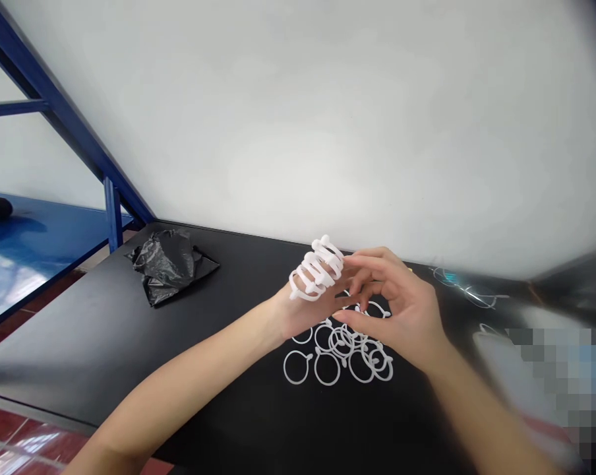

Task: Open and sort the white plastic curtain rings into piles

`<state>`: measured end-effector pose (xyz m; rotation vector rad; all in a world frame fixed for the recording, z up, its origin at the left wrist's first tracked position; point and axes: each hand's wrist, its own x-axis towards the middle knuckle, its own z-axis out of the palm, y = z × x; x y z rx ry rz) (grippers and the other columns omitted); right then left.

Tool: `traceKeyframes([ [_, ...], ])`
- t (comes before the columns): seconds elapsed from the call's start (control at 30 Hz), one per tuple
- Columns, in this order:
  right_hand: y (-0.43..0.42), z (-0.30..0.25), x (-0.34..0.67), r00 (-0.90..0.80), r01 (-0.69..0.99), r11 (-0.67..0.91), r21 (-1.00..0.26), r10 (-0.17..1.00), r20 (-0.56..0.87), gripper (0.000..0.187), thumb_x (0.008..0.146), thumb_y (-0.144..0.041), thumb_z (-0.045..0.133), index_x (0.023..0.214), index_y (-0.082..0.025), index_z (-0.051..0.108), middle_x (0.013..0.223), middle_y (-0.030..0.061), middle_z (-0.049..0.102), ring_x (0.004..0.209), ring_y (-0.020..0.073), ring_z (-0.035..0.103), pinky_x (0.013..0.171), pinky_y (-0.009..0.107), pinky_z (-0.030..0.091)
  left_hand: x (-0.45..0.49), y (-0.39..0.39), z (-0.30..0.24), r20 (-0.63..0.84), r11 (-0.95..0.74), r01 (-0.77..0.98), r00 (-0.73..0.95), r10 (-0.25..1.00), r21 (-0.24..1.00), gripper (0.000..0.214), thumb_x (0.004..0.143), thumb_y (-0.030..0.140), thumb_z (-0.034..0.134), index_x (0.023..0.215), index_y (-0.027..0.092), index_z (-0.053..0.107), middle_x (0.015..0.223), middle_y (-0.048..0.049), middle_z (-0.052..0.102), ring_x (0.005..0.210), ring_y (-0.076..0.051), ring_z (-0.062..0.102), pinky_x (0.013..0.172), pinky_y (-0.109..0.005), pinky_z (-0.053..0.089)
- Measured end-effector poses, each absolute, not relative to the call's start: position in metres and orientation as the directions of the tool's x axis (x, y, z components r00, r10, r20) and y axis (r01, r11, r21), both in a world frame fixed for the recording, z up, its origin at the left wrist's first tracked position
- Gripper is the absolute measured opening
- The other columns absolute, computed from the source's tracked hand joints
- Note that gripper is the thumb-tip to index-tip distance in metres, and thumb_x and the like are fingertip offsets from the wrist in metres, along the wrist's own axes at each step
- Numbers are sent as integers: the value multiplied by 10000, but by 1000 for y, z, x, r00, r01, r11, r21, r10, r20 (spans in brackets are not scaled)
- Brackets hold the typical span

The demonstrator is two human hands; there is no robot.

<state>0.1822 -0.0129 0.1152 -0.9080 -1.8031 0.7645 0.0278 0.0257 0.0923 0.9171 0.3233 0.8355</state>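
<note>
Several white plastic rings with small knobs [318,267] are stacked around the fingers of my left hand [305,307], which holds them in a tight bunch above the table. My right hand [394,310] is next to the stack, its fingers curved and its thumb apart from them. Its fingertips are at or very near the end of the stack, and nothing shows in its grip. Below both hands lies a loose pile of similar rings [340,349], some overlapping, partly hidden by my hands. A single ring [298,367] lies at the pile's near left.
The rings lie on a black tabletop [229,422]. A crumpled black plastic bag [167,267] lies at its far left, against a white wall [298,119]. Blue metal framing [55,112] stands left, and a transparent ring-like item [469,290] lies far right.
</note>
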Motion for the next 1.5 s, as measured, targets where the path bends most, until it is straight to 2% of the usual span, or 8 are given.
traceKeyframes([
  [0.27, -18, 107, 168, -193, 397, 411, -821, 912, 363, 589, 615, -242, 858, 1110, -243, 539, 694, -52, 584, 569, 132, 583, 449, 243, 500, 45, 8, 84, -39, 361, -504, 540, 841, 785, 211, 946, 285, 416, 878, 177, 584, 755, -44, 552, 732, -159, 562, 657, -300, 505],
  [0.5, -21, 106, 167, -223, 241, 382, -892, 916, 332, 590, 662, -137, 810, 1146, -283, 504, 726, -36, 709, 560, 172, 685, 498, 293, 584, 48, 0, 79, 117, 275, -497, 622, 774, 823, 166, 891, 280, 530, 944, 191, 661, 1032, -80, 675, 1024, -225, 625, 945, -396, 487],
  [0.67, -19, 109, 171, -214, 121, 225, -967, 957, 196, 519, 678, -190, 820, 1077, -258, 495, 761, -25, 731, 583, 185, 727, 525, 284, 615, 46, 7, 73, 67, 249, -404, 626, 777, 880, 284, 851, 300, 590, 1095, 173, 661, 1037, -105, 698, 978, -247, 658, 832, -383, 533],
  [0.83, -18, 121, 179, -281, 135, 79, -988, 959, 38, 604, 658, -203, 844, 1148, -242, 493, 734, -30, 723, 555, 180, 725, 546, 280, 629, 29, 27, 69, 324, -227, -243, 517, 793, 943, 401, 781, 272, 658, 1165, 158, 636, 977, -83, 711, 839, -210, 673, 705, -312, 532],
  [1.0, -18, 126, 182, -341, 179, -14, -984, 937, -75, 705, 659, -201, 851, 1241, -265, 457, 713, -32, 724, 566, 187, 728, 550, 277, 620, 8, 33, 85, 371, -630, 195, 666, 648, 751, 364, 771, 160, 614, 1135, 157, 592, 744, 5, 664, 632, -130, 583, 605, -240, 445],
  [1.13, -19, 127, 181, -377, 100, -60, -993, 921, -93, 693, 729, -226, 813, 1285, -266, 401, 774, -6, 742, 653, 189, 744, 619, 294, 625, 4, 34, 88, 283, -486, 115, 690, 667, 866, 214, 790, 194, 619, 988, 165, 543, 708, 37, 598, 574, -90, 524, 535, -195, 402],
  [1.3, -15, 125, 182, -274, -36, -48, -998, 961, -36, 527, 697, -223, 836, 1069, -225, 462, 833, 29, 748, 707, 191, 741, 566, 247, 594, 7, 39, 83, 226, -188, -130, 674, 704, 974, 109, 811, 194, 588, 871, 158, 505, 704, 36, 526, 575, -85, 506, 522, -206, 423],
  [1.5, -8, 113, 184, -433, -74, -105, -992, 899, -63, 268, 713, -182, 816, 938, -157, 673, 826, 46, 746, 670, 157, 737, 486, 166, 557, 6, 38, 88, 194, -166, -110, 711, 676, 980, 51, 809, 147, 549, 844, 149, 513, 692, 36, 522, 569, -76, 487, 521, -203, 410],
])
